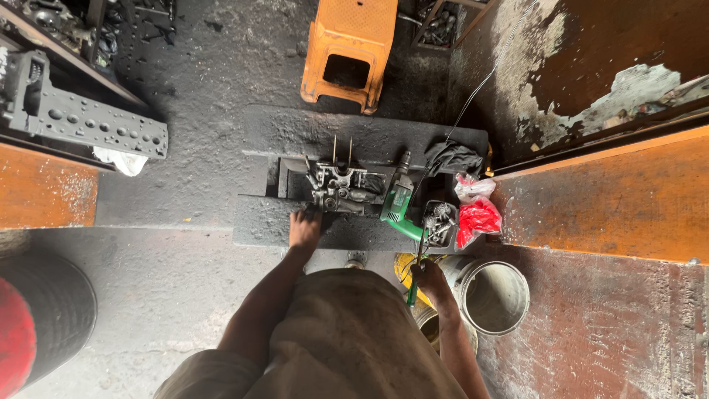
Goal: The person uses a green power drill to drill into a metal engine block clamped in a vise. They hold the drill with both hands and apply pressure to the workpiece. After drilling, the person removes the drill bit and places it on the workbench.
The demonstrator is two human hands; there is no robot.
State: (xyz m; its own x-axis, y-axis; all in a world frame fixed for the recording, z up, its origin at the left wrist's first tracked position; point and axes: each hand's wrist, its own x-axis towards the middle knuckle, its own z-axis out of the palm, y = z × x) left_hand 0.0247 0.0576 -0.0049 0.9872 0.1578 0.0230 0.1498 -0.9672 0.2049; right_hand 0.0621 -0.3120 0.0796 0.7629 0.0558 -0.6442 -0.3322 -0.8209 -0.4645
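A grimy workshop floor [192, 96] fills the view from above, with an orange stool [347, 52] pushed back at the top, an orange wall panel [620, 199] along the right, and a long grey drilled casting [88, 122] propped on the left rack, out of the walking space. In the middle lies a dark slab [295, 133] that serves as a low bench, so the dirty work stays off the floor and within reach of someone standing bent over it. On it sits a greasy metal assembly [336, 185], two thin prongs pointing up, set in the slab's recess, which likely keeps it from sliding. The left hand [304, 227] presses down at the assembly's near edge, fingers spread and flat, steadying rather than gripping. A green drill [399, 199] lies just right of the assembly, beside a small tray of parts [440, 220] and a red bag [478, 220]. The right hand [427, 277] is closed around a thin green-handled tool [413, 292], held low over a grey bucket [493, 294].
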